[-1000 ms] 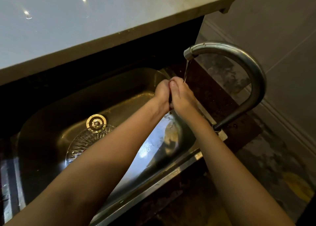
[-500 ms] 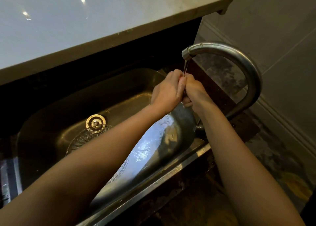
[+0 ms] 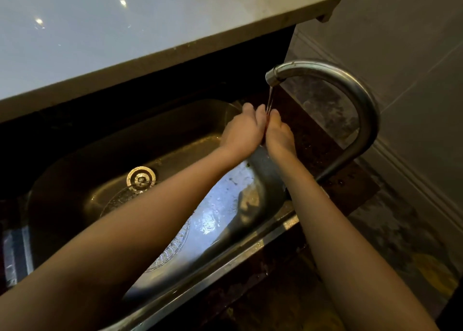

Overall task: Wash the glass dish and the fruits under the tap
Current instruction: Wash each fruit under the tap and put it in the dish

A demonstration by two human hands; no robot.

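Steel sink, hands pressed together under tap, grip unclear, glass dish below forearms

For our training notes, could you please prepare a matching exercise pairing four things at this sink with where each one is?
Things:
1. tap
2. glass dish
3. drain
4. worktop

Places:
A. lying in the sink, partly under the forearms
B. in the sink floor, beyond the dish
C. arching over the joined hands
D. above the sink's far side

Pairs: 1-C, 2-A, 3-B, 4-D
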